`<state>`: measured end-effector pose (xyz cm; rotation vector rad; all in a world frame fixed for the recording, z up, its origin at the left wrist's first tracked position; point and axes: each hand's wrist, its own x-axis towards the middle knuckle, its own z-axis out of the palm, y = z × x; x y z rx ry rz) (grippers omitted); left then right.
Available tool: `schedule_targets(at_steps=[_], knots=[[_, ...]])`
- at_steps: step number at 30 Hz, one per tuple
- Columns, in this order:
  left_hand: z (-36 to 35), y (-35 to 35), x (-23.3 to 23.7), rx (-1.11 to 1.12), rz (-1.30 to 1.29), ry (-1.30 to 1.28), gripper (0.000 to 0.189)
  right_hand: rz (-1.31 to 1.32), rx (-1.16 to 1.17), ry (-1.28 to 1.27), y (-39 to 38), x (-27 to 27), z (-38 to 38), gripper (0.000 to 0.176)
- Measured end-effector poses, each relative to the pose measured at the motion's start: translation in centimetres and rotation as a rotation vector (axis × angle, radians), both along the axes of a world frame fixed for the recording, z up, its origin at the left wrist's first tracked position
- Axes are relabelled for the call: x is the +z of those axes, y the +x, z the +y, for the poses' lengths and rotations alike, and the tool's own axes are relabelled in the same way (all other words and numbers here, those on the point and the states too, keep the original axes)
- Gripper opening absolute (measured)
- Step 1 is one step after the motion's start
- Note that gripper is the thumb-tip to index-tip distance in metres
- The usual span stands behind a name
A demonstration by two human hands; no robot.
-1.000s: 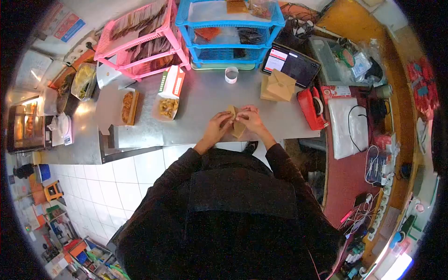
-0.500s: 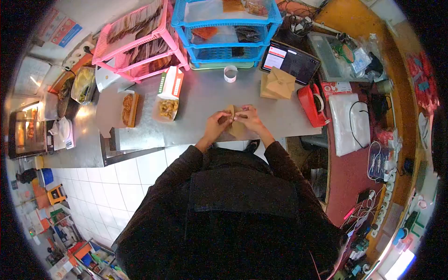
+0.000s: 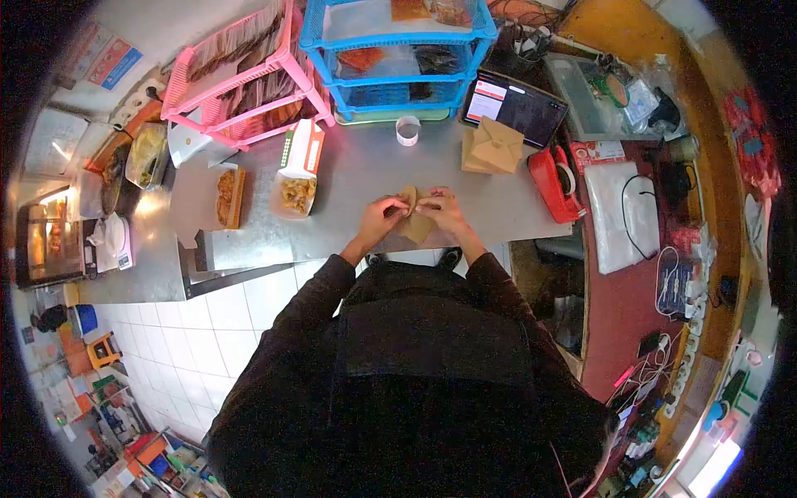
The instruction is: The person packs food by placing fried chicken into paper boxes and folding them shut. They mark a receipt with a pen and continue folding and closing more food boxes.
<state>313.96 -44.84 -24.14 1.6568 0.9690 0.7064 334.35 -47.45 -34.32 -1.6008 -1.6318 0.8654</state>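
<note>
The bag [image 3: 415, 227] lies on the table [image 3: 357, 170] between the left hand [image 3: 380, 217] and right hand [image 3: 445, 211], both pinching its top.

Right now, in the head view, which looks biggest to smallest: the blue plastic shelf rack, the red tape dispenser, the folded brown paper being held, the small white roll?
Largest first:
blue plastic shelf rack
red tape dispenser
folded brown paper (partly covered; close to the dispenser, unsure)
small white roll

Grips brown paper piece [image 3: 417, 224] in left hand [image 3: 379, 217] and right hand [image 3: 447, 212] over table [image 3: 357, 170]; folded boxes [image 3: 493, 148] at one o'clock.
</note>
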Motion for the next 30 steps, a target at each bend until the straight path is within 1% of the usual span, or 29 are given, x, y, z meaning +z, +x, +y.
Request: schedule_targets(at_steps=[2, 5, 7, 10, 11, 14, 17, 19, 20, 22, 23, 25, 28, 29, 30], knots=[[0.0, -0.1, -0.1, -0.001, -0.002, -0.006, 0.018, 0.001, -0.004, -0.056, -0.1, 0.9, -0.1, 0.024], [-0.3, 0.1, -0.5, 0.014, 0.018, -0.024, 0.018, -0.035, 0.122, -0.096, 0.6, 1.3, 0.5, 0.025], [-0.4, 0.1, -0.7, 0.021, -0.004, -0.016, 0.017, -0.087, 0.082, -0.037, 0.0, 0.4, 0.3, 0.025], [0.0, -0.3, -0.8, -0.008, 0.069, 0.078, 0.017, -0.15, 0.032, 0.02, -0.7, -0.4, -0.1, 0.024], [0.0, -0.3, -0.8, 0.002, 0.042, 0.06, 0.016, -0.166, 0.017, 0.036, -0.9, -0.5, 0.0, 0.024], [0.2, -0.1, -1.3, 0.025, -0.014, 0.044, 0.015, -0.152, -0.062, -0.035, -1.6, -3.1, 0.2, 0.02], [-0.2, 0.2, -0.5, 0.025, -0.003, 0.093, 0.015, -0.15, 0.02, 0.05, -0.9, -4.6, 0.1, 0.017], [-0.2, 0.2, -0.1, 0.003, 0.021, 0.144, 0.015, -0.097, -0.048, 0.047, -1.1, -4.0, 0.1, 0.016], [-0.1, 0.2, -0.4, 0.019, 0.005, 0.114, 0.016, -0.069, -0.083, 0.045, -1.3, -3.7, 0.0, 0.016], [0.1, 0.2, -1.8, 0.052, -0.029, 0.052, 0.017, -0.081, -0.097, -0.002, -1.7, 0.3, -0.7, 0.016], [0.3, 0.2, -1.7, 0.044, -0.01, 0.06, 0.017, -0.087, -0.103, -0.025, -1.8, 1.7, -0.9, 0.016], [0.5, 0.3, -1.5, 0.029, 0.027, 0.074, 0.018, -0.04, -0.08, -0.008, -1.5, 1.1, -0.7, 0.015], [0.8, 0.4, -1.6, 0.014, 0.236, 0.265, 0.016, 0.083, -0.028, -0.041, -1.5, -0.9, -0.2, 0.016], [0.7, 0.6, -1.8, 0.014, 0.234, 0.295, 0.015, 0.133, -0.009, -0.061, -1.5, -1.7, -0.2, 0.017], [0.4, 0.8, -2.2, 0.015, 0.233, 0.325, 0.014, 0.086, -0.038, -0.041, -1.6, -1.7, -0.3, 0.019]])
